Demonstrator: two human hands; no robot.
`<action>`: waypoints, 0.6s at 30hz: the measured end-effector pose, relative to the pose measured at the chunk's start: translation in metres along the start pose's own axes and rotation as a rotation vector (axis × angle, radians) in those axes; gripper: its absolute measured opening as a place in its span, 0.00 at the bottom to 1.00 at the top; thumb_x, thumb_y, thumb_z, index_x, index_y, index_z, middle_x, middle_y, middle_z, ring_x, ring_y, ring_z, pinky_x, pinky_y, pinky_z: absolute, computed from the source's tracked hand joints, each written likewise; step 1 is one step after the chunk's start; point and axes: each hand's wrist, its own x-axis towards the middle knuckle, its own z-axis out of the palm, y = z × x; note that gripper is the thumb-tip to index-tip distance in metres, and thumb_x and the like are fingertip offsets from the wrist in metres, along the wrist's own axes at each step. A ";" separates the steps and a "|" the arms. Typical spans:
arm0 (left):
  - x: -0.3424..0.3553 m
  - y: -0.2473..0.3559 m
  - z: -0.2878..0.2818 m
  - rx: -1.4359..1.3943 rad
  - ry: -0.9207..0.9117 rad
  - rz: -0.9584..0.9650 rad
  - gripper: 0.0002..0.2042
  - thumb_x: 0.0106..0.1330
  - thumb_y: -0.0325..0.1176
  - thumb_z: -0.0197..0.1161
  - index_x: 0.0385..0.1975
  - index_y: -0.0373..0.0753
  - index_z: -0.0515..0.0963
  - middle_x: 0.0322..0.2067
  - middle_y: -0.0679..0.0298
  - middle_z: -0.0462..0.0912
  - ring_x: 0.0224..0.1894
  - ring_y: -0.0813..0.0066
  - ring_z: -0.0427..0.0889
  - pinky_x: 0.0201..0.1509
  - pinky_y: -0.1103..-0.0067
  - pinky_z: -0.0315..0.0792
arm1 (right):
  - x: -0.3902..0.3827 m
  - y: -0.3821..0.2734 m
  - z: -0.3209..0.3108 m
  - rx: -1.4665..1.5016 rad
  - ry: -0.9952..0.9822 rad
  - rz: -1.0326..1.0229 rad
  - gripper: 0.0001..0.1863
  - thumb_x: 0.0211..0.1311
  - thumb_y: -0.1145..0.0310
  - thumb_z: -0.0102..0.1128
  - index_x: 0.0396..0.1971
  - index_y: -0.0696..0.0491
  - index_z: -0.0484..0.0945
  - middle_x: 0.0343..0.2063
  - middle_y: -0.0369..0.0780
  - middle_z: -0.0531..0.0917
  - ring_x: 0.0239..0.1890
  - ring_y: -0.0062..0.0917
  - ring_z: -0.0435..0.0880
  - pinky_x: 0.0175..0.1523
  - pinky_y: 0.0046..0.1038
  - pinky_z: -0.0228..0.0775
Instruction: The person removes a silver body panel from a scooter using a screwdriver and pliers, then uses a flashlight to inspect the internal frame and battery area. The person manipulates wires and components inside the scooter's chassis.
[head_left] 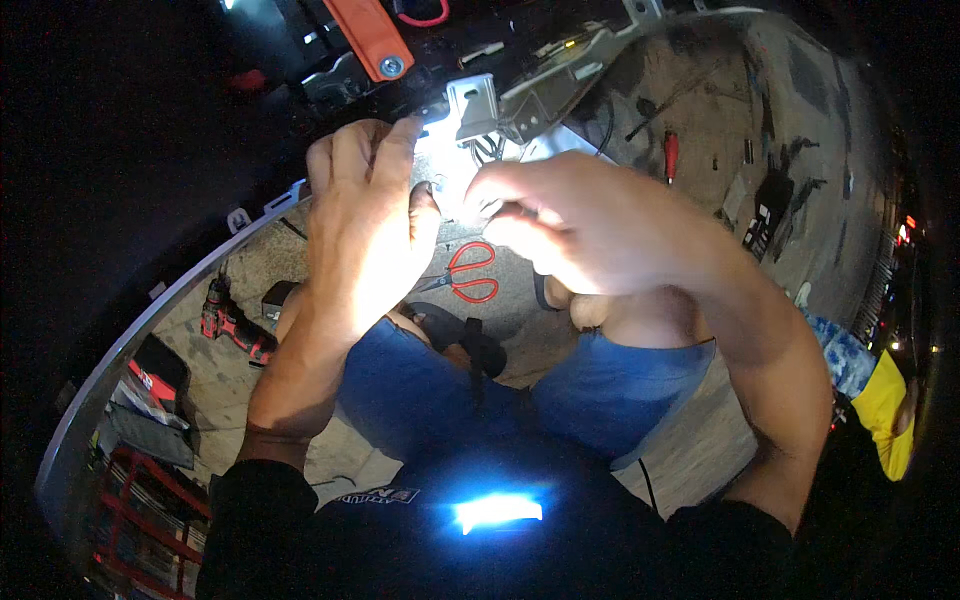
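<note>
My left hand (362, 215) grips the left side of a brightly lit metal part (447, 165), its fingers bent over the top and its thumb pressed in from the right. Glare washes out the detail there. Close by on the right, my right hand (590, 220) is closed in a pinch at the same part; what its fingertips hold is lost in the glare. A silvery metal bracket (472, 100) juts up just beyond both hands, and thin dark wires (487, 150) run below it. Red-handled scissors (472, 272) lie on the ground beneath my hands.
An orange bar (368, 38) with a bolt crosses the far side. On the ground lie a red and black cordless drill (235, 328) at left and a red-handled screwdriver (671, 157) at right. A long curved edge (150, 325) runs along the left. Yellow cloth (884, 415) shows far right.
</note>
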 end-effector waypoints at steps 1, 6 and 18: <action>-0.001 0.000 0.001 -0.032 -0.009 -0.022 0.27 0.53 0.26 0.63 0.57 0.35 0.72 0.48 0.49 0.73 0.51 0.49 0.70 0.56 0.61 0.69 | -0.003 -0.011 -0.010 0.080 0.177 -0.076 0.14 0.68 0.72 0.51 0.52 0.54 0.75 0.40 0.43 0.83 0.31 0.27 0.83 0.37 0.30 0.77; -0.002 0.007 0.012 0.021 0.090 -0.086 0.23 0.53 0.27 0.63 0.51 0.35 0.74 0.49 0.47 0.70 0.51 0.48 0.70 0.55 0.61 0.71 | -0.013 -0.040 -0.071 0.500 0.542 -0.165 0.18 0.69 0.66 0.52 0.57 0.52 0.71 0.43 0.49 0.81 0.34 0.22 0.82 0.41 0.25 0.77; -0.005 0.041 0.017 0.209 0.134 -0.355 0.25 0.50 0.33 0.62 0.52 0.37 0.78 0.50 0.58 0.78 0.54 0.58 0.74 0.55 0.66 0.64 | 0.058 0.015 -0.078 0.366 0.453 -0.336 0.16 0.59 0.69 0.67 0.47 0.55 0.79 0.45 0.48 0.83 0.44 0.32 0.86 0.44 0.29 0.83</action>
